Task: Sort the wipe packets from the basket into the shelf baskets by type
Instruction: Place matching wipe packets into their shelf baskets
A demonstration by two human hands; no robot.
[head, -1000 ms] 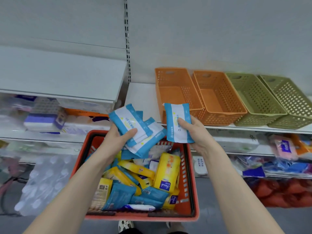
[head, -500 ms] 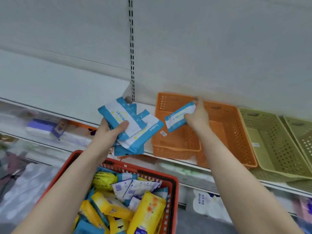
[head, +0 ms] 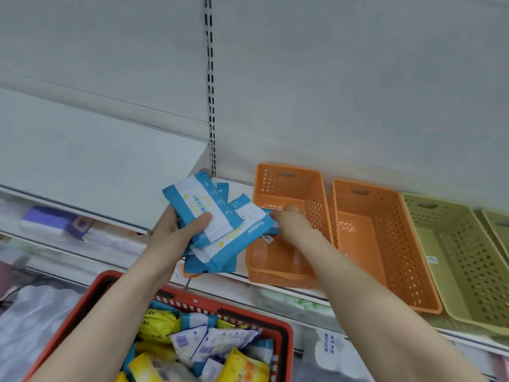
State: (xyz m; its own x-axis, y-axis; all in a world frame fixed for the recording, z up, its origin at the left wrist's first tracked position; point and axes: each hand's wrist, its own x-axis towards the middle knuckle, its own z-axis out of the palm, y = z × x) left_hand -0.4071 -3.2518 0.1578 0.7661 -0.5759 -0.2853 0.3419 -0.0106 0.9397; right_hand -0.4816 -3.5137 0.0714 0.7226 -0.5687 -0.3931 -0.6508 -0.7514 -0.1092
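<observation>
A person's left hand [head: 173, 238] grips a fanned stack of blue-and-white packets [head: 220, 232] in front of a store shelf [head: 242, 188]. The thumb [head: 202, 218] is pressed flat on the top packet and the fingers are curled underneath. The stack is held tilted, above the near-left corner of an orange basket [head: 286, 173] and partly covering it.

The right hand [head: 293, 223] reaches in from the right over that same basket, its fingertips at the right edge of the stack. Motion blur hides the fingers. A blue strip [head: 274, 230] shows just beside them, but whether the hand pinches a packet or only touches the stack cannot be told.

The basket sits on the shelf, touching a second orange basket [head: 358, 238] on its right. Two green baskets [head: 468, 271] follow farther right.

Near the camera, below the hands, a red basket [head: 82, 301] holds a loose heap of yellow packs [head: 157, 323] mixed with more blue-and-white ones. It lies well apart from the held stack.
</observation>
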